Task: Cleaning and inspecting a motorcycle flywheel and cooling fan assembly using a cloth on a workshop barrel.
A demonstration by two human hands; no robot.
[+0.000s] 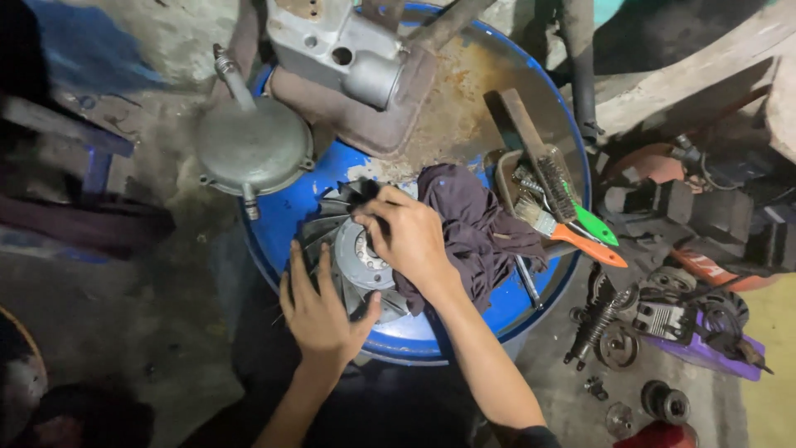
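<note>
Wiping is under way on a finned metal flywheel (352, 257) that lies flat on the blue drum top (290, 211), near its front edge. The left hand (319, 311) is laid open on the near rim of the flywheel, fingers spread and flat, clamped on nothing, only pressing it down. The right hand (410, 236) is closed, its grip pinched on a fold of the dark cloth (473, 228) and held against the hub.

For the step to be done well, the wheel should be kept pinned by the flat hand while the cloth is worked around the hub and between the fins; the fin edges look thin, so fingertips are best kept behind the fabric.

Room is limited. Just right of the cloth, a wire brush (543, 166) and brushes with orange (584, 245) and green (595, 222) handles lie close together. Behind, a rusty plate carrying a grey engine casting (344, 50) takes up the far half of the drum. A round grey cover (251, 148) overhangs the left rim. The flywheel sits close to the front rim, so pushes toward the body could slide it off. Loose springs and gears (618, 323) are scattered on the floor to the right.
</note>
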